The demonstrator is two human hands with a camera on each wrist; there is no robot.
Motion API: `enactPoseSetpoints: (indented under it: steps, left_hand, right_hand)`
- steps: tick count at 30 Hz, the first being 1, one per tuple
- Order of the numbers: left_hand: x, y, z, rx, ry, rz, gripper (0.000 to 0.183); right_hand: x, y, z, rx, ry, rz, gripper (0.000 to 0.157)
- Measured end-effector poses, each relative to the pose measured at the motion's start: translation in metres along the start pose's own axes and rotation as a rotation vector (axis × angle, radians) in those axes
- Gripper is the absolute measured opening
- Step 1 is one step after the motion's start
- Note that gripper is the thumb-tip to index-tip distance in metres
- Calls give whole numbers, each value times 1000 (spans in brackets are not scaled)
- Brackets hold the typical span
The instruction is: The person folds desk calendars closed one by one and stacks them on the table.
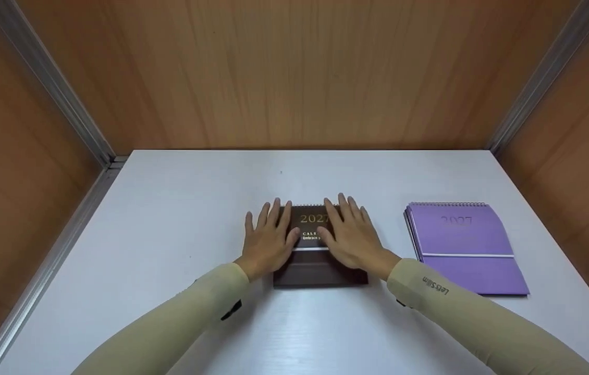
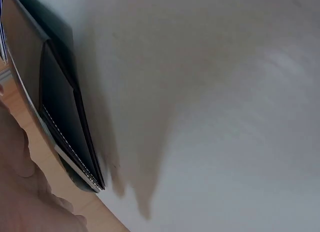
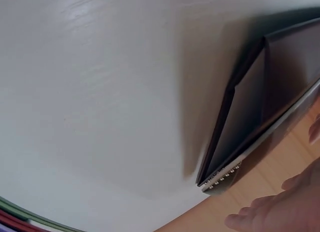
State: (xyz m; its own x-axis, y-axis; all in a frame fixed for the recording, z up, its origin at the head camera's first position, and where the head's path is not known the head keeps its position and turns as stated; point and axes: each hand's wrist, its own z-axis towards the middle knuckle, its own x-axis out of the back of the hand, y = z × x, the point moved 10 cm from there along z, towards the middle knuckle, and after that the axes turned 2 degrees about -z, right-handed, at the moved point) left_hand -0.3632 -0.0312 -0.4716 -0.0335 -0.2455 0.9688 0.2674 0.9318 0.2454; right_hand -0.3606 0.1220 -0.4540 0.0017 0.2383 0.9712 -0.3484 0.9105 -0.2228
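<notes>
A dark brown desk calendar [image 1: 320,275] with gold "2027" lettering and a wire spiral along its far edge lies near the middle of the table. My left hand [image 1: 268,242], fingers straight and spread, is over its left side. Over the right side is my right hand [image 1: 354,234], likewise spread, hiding part of the lettering. Both wrist views show the calendar's folded stand from the side, with a narrow gap inside. Whether the palms touch the cover, I cannot tell.
To the right lies a purple 2027 calendar [image 1: 464,239] with a white band, on top of other calendars whose edges show green and red [image 3: 12,212] in the right wrist view. Wooden panels [image 1: 299,73] enclose the white table [image 1: 133,234] at the back and sides.
</notes>
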Motion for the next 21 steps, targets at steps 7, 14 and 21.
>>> enactPoseSetpoints:
  steps: [7, 14, 21]
  left_hand:
    - [-9, 6, 3, -9, -41, 22, 64]
    - [-13, 11, 5, -6, -71, 29, 65]
    - [-19, 14, 1, -16, -92, 36, 64]
  right_hand:
    - [-13, 6, 5, -35, -34, 13, 67]
    - [-22, 13, 8, -56, -66, 17, 68]
    - [-28, 13, 6, -63, -95, 34, 68]
